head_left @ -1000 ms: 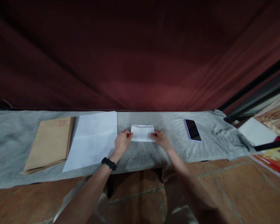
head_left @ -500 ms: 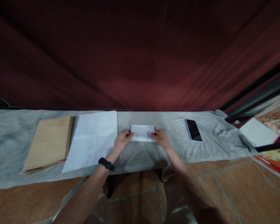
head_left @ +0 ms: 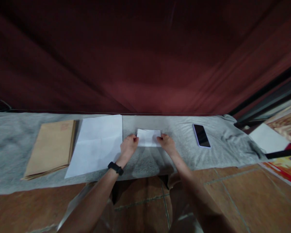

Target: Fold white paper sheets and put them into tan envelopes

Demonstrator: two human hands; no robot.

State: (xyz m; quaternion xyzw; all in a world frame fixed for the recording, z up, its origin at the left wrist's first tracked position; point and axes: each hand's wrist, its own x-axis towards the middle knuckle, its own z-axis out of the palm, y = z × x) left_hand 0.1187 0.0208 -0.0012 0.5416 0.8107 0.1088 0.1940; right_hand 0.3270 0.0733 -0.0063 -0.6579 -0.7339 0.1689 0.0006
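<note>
A small folded sheet of white paper (head_left: 148, 138) lies across the middle of the grey cloth, held between my hands. My left hand (head_left: 129, 145) pinches its left edge with thumb and fingers. At the right edge, my right hand (head_left: 167, 142) grips it the same way. The folded paper's far edge shows a slightly raised layer. Left of my left hand are large white sheets (head_left: 97, 145) with a crease across them. Beyond those sits a stack of brown paper envelopes (head_left: 49, 147).
A phone (head_left: 201, 136) in a pale purple case lies on the grey cloth (head_left: 225, 145) to the right. Dark red fabric (head_left: 145, 64) hangs behind the surface. A white sheet and a colourful print (head_left: 286, 170) are at the far right, above the tiled floor (head_left: 247, 187).
Both hands keep hold of the folded paper. The left wrist and forearm have moved slightly right, and the paper's far edge looks a little different.
</note>
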